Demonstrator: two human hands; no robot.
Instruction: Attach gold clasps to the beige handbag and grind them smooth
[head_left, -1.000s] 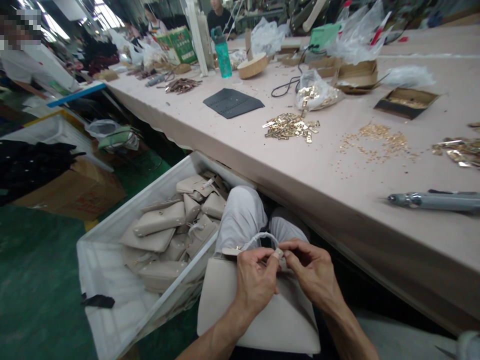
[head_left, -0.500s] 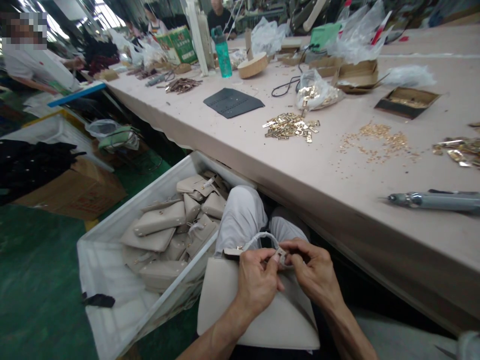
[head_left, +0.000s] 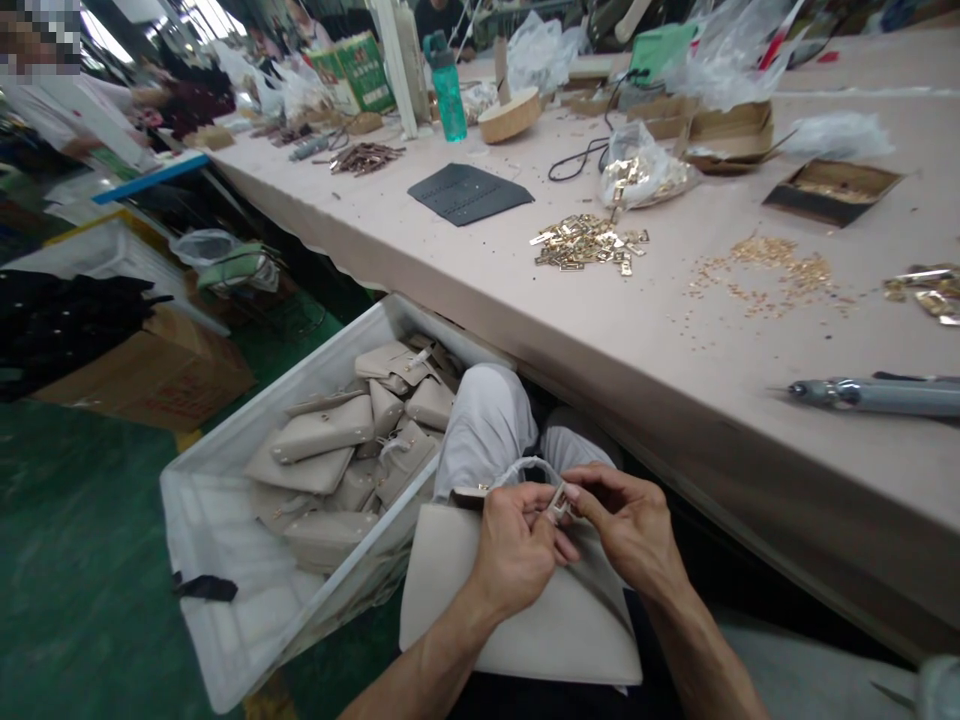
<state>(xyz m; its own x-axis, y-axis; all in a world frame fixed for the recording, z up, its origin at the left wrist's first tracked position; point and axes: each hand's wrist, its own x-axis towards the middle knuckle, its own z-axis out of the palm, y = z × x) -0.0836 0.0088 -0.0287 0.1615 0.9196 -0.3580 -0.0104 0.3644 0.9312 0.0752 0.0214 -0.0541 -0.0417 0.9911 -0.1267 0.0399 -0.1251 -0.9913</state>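
Observation:
A beige handbag [head_left: 442, 600] lies on my lap, its looped handle [head_left: 531, 464] in a pale wrapping standing up at the far side. My left hand [head_left: 514, 550] is closed at the handle's right end, pinching a small rectangular metal fitting [head_left: 559, 502] there. From the right, my right hand [head_left: 630, 520] presses its thumb and forefinger on the same fitting. The fingers partly cover it, so how it sits on the strap is hard to see.
A white bin [head_left: 225, 640] with several beige bags [head_left: 322, 430] stands at my left. On the table [head_left: 600, 330] lie gold metal fittings [head_left: 589, 243], tiny gold pieces [head_left: 780, 270] and a grey electric screwdriver [head_left: 885, 394]. A person's arm [head_left: 112, 95] shows at far left.
My right thumb has moved up onto the metal fitting, which is now more tilted and easier to see. The bag stays on my lap; the view has shifted slightly.

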